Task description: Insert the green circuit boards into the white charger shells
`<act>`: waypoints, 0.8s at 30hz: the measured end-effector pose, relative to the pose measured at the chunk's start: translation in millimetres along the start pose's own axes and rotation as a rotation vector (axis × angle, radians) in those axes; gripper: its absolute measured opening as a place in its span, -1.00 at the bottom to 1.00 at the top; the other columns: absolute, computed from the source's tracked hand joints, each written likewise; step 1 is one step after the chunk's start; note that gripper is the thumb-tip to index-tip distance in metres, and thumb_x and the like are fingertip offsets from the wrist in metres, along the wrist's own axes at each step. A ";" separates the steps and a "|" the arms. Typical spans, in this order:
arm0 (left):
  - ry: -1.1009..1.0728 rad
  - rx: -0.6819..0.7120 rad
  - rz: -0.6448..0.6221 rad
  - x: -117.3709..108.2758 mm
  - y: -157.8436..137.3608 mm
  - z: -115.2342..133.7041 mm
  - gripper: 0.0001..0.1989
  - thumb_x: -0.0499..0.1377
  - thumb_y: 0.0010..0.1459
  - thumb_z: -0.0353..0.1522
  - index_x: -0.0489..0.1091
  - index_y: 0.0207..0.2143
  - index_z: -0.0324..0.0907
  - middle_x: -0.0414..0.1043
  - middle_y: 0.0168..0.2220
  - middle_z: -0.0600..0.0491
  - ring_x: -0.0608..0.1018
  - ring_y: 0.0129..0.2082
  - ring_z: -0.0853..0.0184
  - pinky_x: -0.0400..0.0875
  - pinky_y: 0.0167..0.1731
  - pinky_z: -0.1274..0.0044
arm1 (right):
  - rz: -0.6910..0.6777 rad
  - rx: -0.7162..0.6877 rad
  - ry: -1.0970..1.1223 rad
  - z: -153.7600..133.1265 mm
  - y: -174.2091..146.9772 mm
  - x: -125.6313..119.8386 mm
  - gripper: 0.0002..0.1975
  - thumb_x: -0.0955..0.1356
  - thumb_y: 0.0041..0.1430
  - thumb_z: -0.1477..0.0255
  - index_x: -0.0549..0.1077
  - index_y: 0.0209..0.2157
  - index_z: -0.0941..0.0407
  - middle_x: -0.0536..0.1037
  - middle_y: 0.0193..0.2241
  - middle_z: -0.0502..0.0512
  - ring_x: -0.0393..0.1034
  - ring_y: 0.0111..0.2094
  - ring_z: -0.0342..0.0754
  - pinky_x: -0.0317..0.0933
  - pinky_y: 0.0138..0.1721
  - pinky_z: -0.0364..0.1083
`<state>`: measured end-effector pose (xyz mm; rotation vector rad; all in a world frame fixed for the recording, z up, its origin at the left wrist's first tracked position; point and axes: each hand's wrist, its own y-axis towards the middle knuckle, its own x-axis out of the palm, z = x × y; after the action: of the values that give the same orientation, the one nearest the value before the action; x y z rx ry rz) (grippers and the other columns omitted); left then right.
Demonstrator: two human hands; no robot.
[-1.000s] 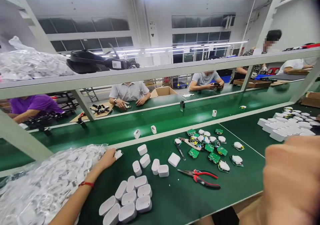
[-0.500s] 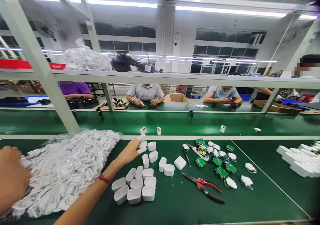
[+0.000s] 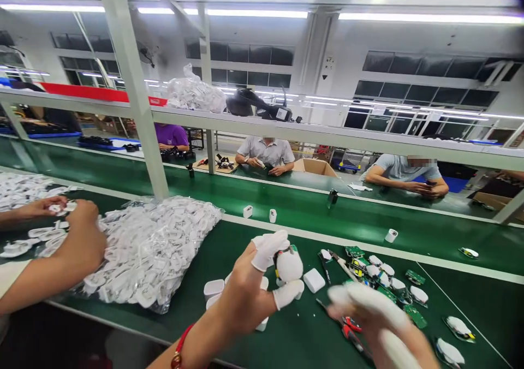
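Note:
My left hand (image 3: 249, 287), with white finger cots and a red bracelet, grips a small circuit board assembly (image 3: 290, 266) between thumb and fingers. A white pad covers the side of it that faces me. My right hand (image 3: 385, 314), also in finger cots, is smeared by motion at the lower right. Its thumb and fingers are apart, and nothing shows between them. Beneath it lie red-handled pliers (image 3: 352, 331), partly covered. White plastic housings (image 3: 213, 288) stand behind my left hand, mostly hidden by it. One more white housing (image 3: 314, 280) lies between my hands.
Several circuit board assemblies (image 3: 385, 276) lie at the right. A clear bag of white parts (image 3: 151, 249) sits at the left, where a co-worker's hands (image 3: 77, 216) handle a white piece. Small white units (image 3: 273, 215) stand on the green belt (image 3: 229, 194). A shelf post (image 3: 137, 96) rises behind the bag.
The view has swung left and tilted. My left hand has drawn back from the belt edge and now holds the circuit board assembly up. My right hand has come into view over the pliers.

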<state>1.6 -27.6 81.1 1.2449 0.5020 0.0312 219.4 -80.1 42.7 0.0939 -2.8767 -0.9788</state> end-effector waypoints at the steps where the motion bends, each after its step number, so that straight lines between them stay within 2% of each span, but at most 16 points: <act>1: 0.010 0.004 -0.023 1.5 0.5 4.3 -0.29 0.26 0.08 -0.44 0.05 0.23 0.00 0.47 -0.20 0.07 0.49 -0.24 0.35 0.47 -0.17 0.54 | -0.021 0.068 0.057 5.0 0.6 8.1 -0.61 0.35 0.27 0.19 0.40 0.04 0.10 0.57 -0.19 0.17 0.50 -0.24 0.04 0.40 -0.15 0.06; 4: 0.025 -0.085 -0.104 7.0 -1.7 10.5 -0.21 0.27 0.05 -0.44 -0.01 0.27 0.01 0.43 -0.20 0.04 0.48 -0.27 0.33 0.49 -0.26 0.53 | 0.014 0.273 0.284 16.9 3.1 33.1 -0.47 0.40 0.18 0.11 0.35 0.12 0.03 0.60 -0.36 0.12 0.50 -0.35 0.07 0.39 -0.24 0.04; 6: 0.023 -0.147 -0.162 9.9 -5.4 11.2 -0.14 0.30 0.01 -0.44 -0.04 0.28 0.04 0.41 -0.17 0.03 0.48 -0.29 0.31 0.50 -0.30 0.51 | 0.067 0.323 0.366 22.6 6.5 44.6 -0.44 0.43 0.14 0.15 0.34 0.13 0.03 0.59 -0.33 0.11 0.49 -0.35 0.06 0.38 -0.25 0.03; 8: 0.008 -0.174 -0.228 11.7 -9.3 11.1 -0.10 0.32 0.00 -0.44 -0.08 0.30 0.06 0.41 -0.17 0.04 0.47 -0.28 0.29 0.49 -0.27 0.48 | 0.089 0.335 0.401 27.0 10.4 50.4 -0.48 0.48 0.10 0.23 0.40 0.08 0.01 0.59 -0.26 0.10 0.49 -0.29 0.03 0.39 -0.22 -0.02; 11: -0.053 -0.198 -0.269 12.8 -13.8 11.1 -0.18 0.31 0.04 -0.41 -0.01 0.28 0.06 0.42 -0.17 0.04 0.47 -0.23 0.28 0.48 -0.18 0.43 | 0.129 0.390 0.528 30.0 14.6 54.2 -0.60 0.54 0.02 0.33 0.52 -0.07 0.01 0.59 -0.24 0.07 0.48 -0.29 -0.06 0.40 -0.25 -0.15; 13: -0.146 -0.294 -0.239 13.4 -16.5 11.1 -0.24 0.33 0.02 -0.36 0.09 0.24 0.03 0.42 -0.15 0.02 0.47 -0.25 0.28 0.48 -0.20 0.43 | 0.201 0.431 0.666 29.2 15.3 57.3 -0.67 0.56 -0.03 0.33 0.58 -0.18 0.01 0.60 -0.33 0.03 0.47 -0.39 -0.14 0.40 -0.33 -0.23; 16: -0.304 -0.524 -0.209 13.7 -22.1 11.5 -0.21 0.39 -0.09 -0.26 0.19 0.20 -0.03 0.43 -0.13 -0.03 0.47 -0.25 0.24 0.47 -0.17 0.37 | 0.277 0.476 0.800 26.3 14.3 63.4 -0.66 0.60 -0.13 0.27 0.61 -0.26 0.02 0.58 -0.48 -0.02 0.45 -0.52 -0.18 0.40 -0.44 -0.25; 20: -0.510 -0.686 -0.182 11.8 -31.8 13.3 -0.29 0.35 -0.03 -0.24 0.24 0.18 -0.06 0.46 -0.07 -0.08 0.49 -0.14 0.19 0.41 0.00 0.29 | 0.294 0.414 0.705 26.4 11.3 65.8 -0.64 0.59 -0.11 0.32 0.60 -0.21 -0.02 0.61 -0.36 0.03 0.49 -0.48 -0.13 0.44 -0.34 -0.16; 24: -0.637 -0.801 -0.200 9.1 -38.6 15.9 -0.41 0.33 0.01 -0.24 0.32 0.12 -0.02 0.41 0.06 -0.09 0.53 -0.22 0.30 0.48 -0.06 0.38 | 0.238 0.278 0.409 32.9 5.5 55.8 -0.64 0.57 -0.06 0.35 0.59 -0.16 -0.06 0.62 -0.29 0.05 0.52 -0.27 -0.01 0.41 -0.14 -0.08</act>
<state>6.3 -52.1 46.5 0.3685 0.0257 -0.3002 160.0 -60.8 24.3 -0.0251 -2.5485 -0.4513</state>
